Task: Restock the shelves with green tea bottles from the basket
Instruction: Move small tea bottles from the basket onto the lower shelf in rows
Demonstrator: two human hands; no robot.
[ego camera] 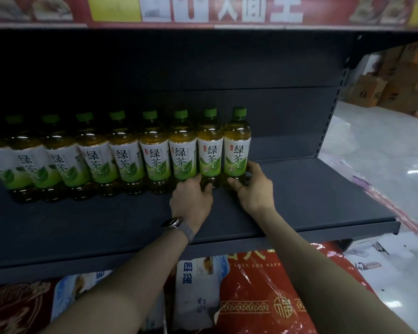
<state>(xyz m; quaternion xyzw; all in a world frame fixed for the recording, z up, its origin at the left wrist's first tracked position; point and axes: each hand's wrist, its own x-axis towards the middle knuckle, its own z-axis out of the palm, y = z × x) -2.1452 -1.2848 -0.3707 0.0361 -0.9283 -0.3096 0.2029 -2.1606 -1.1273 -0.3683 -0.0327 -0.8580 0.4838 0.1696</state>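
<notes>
Several green tea bottles with green caps and white-green labels stand in a row at the back of the dark shelf [311,208]. My right hand [253,189] wraps the base of the rightmost bottle [237,145], thumb in front and fingers on its right side. My left hand [191,201], with a watch on the wrist, has its fingers against the base of the neighbouring bottle [210,150]; I cannot tell if it grips it. Both bottles stand upright and touch each other. No basket is in view.
Bare shelf lies to the right of the row up to the shelf's end [396,225]. Red and white packaged goods [251,297] sit below. Cardboard boxes [372,88] are stacked on the pale floor at the far right. A red sign [227,10] runs overhead.
</notes>
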